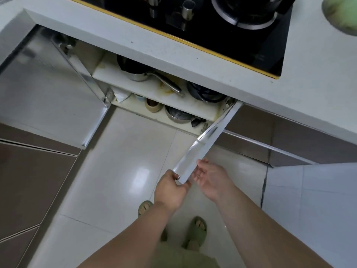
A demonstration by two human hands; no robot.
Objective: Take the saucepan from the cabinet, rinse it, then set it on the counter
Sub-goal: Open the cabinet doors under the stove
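I count two open cabinet doors: my left hand [171,187] grips the right door [201,149] edge, fingers curled; my right hand [209,176] hovers beside it, fingers relaxed. One saucepan [138,71] sits on the upper shelf [154,88], under the white surface [173,53].

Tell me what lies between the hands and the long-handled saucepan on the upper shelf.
In the head view, only the open right cabinet door and bare floor tiles separate the hands from the saucepan.
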